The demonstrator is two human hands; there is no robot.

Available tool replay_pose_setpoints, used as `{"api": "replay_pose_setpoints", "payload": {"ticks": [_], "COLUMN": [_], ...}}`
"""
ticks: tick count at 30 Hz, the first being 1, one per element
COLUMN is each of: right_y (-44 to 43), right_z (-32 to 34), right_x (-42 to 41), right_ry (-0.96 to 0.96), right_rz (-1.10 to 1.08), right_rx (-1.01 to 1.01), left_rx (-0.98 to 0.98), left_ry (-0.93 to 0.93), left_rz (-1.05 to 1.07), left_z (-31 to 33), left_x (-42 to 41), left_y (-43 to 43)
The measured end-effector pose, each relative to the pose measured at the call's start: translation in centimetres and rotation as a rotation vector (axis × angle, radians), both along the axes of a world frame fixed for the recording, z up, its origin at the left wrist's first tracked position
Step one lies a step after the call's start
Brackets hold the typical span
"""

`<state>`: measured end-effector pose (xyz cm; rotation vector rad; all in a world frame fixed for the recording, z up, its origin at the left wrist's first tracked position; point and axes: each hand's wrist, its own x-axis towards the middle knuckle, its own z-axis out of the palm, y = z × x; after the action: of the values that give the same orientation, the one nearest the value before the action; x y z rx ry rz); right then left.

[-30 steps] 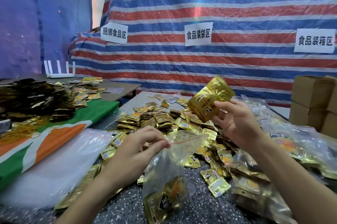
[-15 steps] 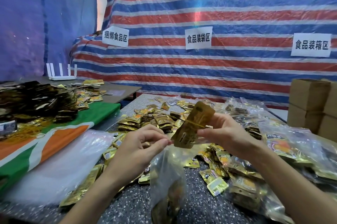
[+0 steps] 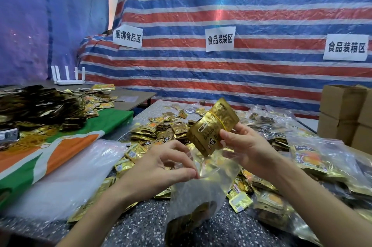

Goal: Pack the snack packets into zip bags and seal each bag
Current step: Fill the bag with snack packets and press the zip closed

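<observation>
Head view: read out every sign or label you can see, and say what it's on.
"捆绑食品区": left paper sign on the striped tarp.
"食品装袋区": middle paper sign.
"食品装箱区": right paper sign.
Print on the gold packet bundle in the right hand and on the loose packets: too blurred to read.

left grip (image 3: 161, 168) pinches zip bag (image 3: 203, 192) | right grip (image 3: 248, 146) holds packet bundle (image 3: 211, 126)

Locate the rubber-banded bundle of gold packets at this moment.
Head view, right of centre: the right hand holds the bundle at the mouth of the clear zip bag that the left hand pinches open.
</observation>
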<state>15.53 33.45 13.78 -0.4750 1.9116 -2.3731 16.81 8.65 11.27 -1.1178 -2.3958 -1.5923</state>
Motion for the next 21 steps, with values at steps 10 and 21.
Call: {"api": "replay_pose_setpoints", "payload": {"ticks": [10,21], "right_y": [2.0,0.7], "right_z": [0.4,0.4], "right_x": [0.0,0.4], "right_ry": [0.253,0.262], "right_rz": [0.013,-0.043], "right_rx": [0.405,0.777], "left_rx": [0.243,0.383], "left_ry": [-0.133,-0.257], "left_rz": [0.082,0.090], "left_z": [-0.2,-0.5], "left_x": [-0.3,-0.7], "left_y": [-0.3,1.1]}}
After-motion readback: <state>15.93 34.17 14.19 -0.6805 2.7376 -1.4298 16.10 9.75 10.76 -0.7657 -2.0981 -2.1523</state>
